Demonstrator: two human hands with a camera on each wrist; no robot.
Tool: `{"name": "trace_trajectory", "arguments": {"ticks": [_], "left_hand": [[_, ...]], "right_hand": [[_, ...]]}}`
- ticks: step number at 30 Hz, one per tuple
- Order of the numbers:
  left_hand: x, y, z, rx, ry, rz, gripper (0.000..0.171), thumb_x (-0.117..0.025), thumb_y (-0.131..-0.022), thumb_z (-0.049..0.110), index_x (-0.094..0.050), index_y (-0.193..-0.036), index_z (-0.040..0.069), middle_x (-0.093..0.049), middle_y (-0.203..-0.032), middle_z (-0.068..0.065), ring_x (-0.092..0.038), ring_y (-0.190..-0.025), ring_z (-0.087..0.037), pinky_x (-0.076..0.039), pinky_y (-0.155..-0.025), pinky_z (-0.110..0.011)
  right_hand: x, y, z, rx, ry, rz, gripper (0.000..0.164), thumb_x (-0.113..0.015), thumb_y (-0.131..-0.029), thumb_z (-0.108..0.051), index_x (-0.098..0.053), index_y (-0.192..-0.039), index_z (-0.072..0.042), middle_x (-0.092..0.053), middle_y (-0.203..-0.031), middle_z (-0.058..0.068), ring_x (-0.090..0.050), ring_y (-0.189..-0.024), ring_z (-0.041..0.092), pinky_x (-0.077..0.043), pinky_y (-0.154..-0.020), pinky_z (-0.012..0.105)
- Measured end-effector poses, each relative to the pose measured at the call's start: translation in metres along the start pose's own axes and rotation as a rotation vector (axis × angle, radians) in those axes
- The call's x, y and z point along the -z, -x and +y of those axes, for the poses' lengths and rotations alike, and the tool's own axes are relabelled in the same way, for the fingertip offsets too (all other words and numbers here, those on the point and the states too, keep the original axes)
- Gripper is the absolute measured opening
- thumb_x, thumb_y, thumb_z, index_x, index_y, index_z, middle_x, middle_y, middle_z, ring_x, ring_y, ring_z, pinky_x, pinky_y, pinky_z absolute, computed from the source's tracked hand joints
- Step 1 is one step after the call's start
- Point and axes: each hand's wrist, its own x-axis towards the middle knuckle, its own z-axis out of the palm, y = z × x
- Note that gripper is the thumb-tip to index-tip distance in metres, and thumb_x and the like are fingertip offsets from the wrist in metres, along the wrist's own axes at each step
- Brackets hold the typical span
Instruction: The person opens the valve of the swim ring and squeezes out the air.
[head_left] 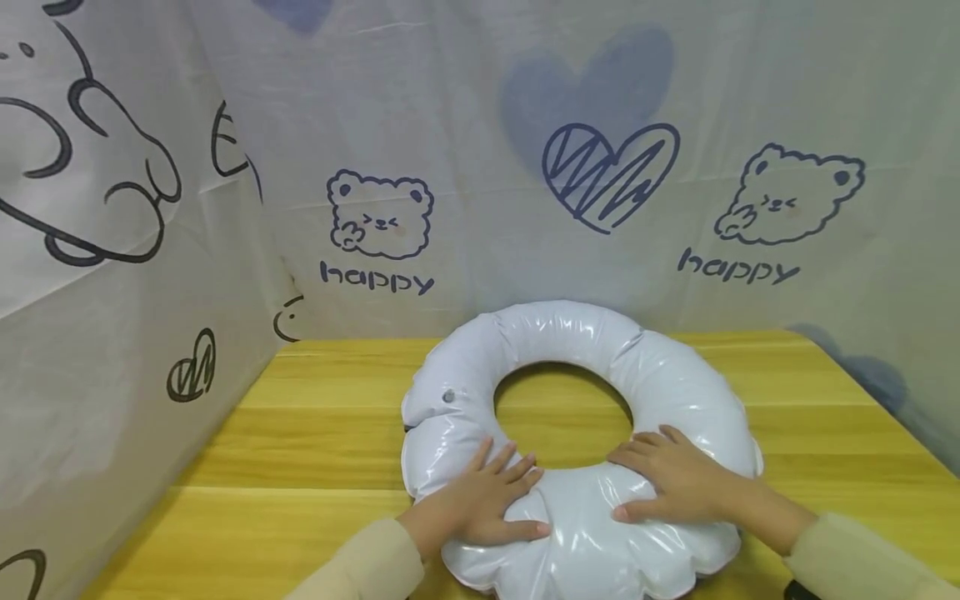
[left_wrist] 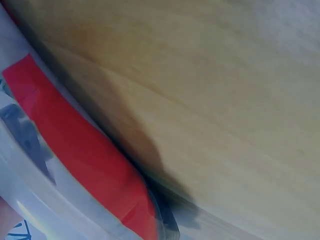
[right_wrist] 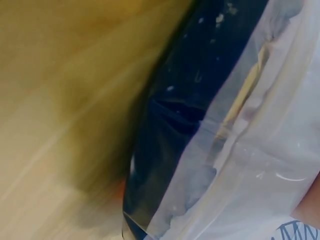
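Note:
A white inflatable swim ring (head_left: 570, 517), puffed up and shiny, lies on the wooden table in the head view. My left hand (head_left: 491, 500) rests on its near left part, fingers spread. On the near right part lies my right hand (head_left: 671, 479), its fingers stretched toward the ring's hole. A small round valve (head_left: 448, 397) shows on the left side. In the left wrist view the ring's edge bears a red band (left_wrist: 90, 155). The right wrist view shows a dark blue part (right_wrist: 175, 115) along its underside. Neither hand grips anything.
The yellow wood-grain table (head_left: 315, 442) reaches back to a white cloth (head_left: 480, 225) printed with hearts, bears and "happy". Another cloth wall (head_left: 97, 400) borders the left side. A small black object (head_left: 801, 591) shows at the bottom edge, below the right sleeve.

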Motion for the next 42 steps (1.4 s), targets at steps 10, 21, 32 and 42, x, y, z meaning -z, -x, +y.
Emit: {"name": "trace_trajectory", "arguments": {"ticks": [10,21,32,42], "left_hand": [[0.003,0.003,-0.002,-0.025,0.026,0.064,0.072,-0.029,-0.091,0.065,-0.031,-0.146,0.018,-0.028,-0.153,-0.003,-0.021,-0.142,-0.031,-0.004,-0.115,-0.052],[0.007,0.002,-0.003,-0.023,0.027,0.108,0.071,-0.03,-0.091,0.064,-0.035,-0.144,0.017,-0.033,-0.15,-0.004,-0.027,-0.14,-0.03,-0.007,-0.115,-0.051],[0.015,-0.004,-0.001,-0.017,-0.016,0.135,0.071,-0.034,-0.089,0.064,-0.038,-0.143,0.017,-0.039,-0.147,-0.004,-0.033,-0.137,-0.028,-0.01,-0.115,-0.05],[0.017,-0.009,-0.002,-0.007,-0.028,0.176,0.07,-0.036,-0.088,0.065,-0.041,-0.14,0.018,-0.044,-0.144,-0.004,-0.036,-0.136,-0.028,-0.014,-0.114,-0.052]], "right_hand": [[-0.017,0.012,0.0,-0.01,-0.034,-0.033,0.075,-0.053,-0.085,-0.059,-0.045,-0.136,-0.005,-0.049,-0.137,0.017,-0.04,-0.129,0.041,0.01,-0.115,0.042],[-0.031,0.015,0.003,0.032,0.07,-0.009,0.076,-0.048,-0.088,-0.059,-0.038,-0.14,-0.004,-0.041,-0.144,0.016,-0.03,-0.137,0.034,0.028,-0.106,0.022],[-0.04,0.017,0.008,0.052,0.098,-0.029,0.078,-0.044,-0.09,-0.058,-0.032,-0.142,-0.002,-0.035,-0.146,0.019,0.027,-0.132,-0.002,0.029,-0.106,0.027],[-0.034,0.014,0.006,-0.019,-0.057,-0.16,0.079,-0.045,-0.09,-0.057,-0.029,-0.144,-0.001,-0.027,-0.15,0.021,-0.017,-0.141,0.036,0.032,-0.101,0.021]]}}
